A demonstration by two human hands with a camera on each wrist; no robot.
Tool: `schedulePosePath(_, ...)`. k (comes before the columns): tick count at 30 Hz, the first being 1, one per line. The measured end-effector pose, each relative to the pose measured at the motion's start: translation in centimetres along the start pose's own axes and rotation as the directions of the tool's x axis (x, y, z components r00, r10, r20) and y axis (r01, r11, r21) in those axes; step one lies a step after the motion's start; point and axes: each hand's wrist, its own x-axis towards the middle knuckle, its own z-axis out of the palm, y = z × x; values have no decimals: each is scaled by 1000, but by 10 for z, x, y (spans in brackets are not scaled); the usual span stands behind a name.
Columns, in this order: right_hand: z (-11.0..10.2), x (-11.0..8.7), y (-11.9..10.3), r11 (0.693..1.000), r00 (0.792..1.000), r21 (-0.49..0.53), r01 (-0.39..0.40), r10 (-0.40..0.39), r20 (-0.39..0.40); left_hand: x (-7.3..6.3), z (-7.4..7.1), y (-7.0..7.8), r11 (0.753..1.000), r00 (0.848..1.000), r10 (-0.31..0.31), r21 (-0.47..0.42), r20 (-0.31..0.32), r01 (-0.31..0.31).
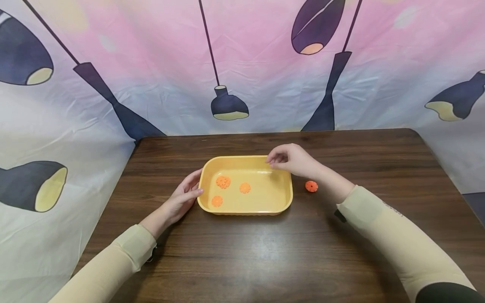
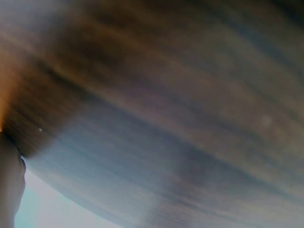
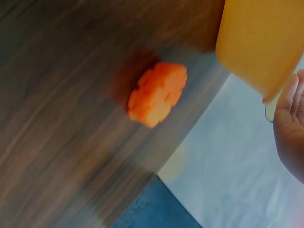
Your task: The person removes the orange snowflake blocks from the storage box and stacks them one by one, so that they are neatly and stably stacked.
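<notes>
A yellow rectangular tray (image 1: 261, 202) sits on the table with several flat orange notched discs (image 1: 217, 201) in its left half. My left hand (image 1: 182, 198) grips the tray's left side, thumb at the rim and fingers along the outer wall. Over the back right rim hovers my right hand (image 1: 293, 160), its fingers loosely bent; I see nothing held between them. Just right of the tray, beneath the right wrist, lies a thick orange notched disc (image 1: 311, 186) with a dark centre hole. In the right wrist view that orange disc (image 3: 159, 95) rests on the wood, apart from the tray.
The dark wooden table (image 1: 242, 261) extends around the tray on all sides. Behind it hangs a cloth backdrop (image 1: 170, 92) printed with lamps, which also runs along the left and right.
</notes>
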Motion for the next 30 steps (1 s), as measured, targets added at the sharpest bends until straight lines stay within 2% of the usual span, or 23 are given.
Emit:
schedulePosePath(21, 46, 28, -2, 998, 990, 22, 55, -57, 128, 1, -1, 0, 1000, 1000, -1, 3, 1, 1)
schedulePosePath(30, 63, 35, 0, 998, 981, 22, 52, -56, 185, 0, 0, 0, 1000, 1000, 12, -4, 3, -12)
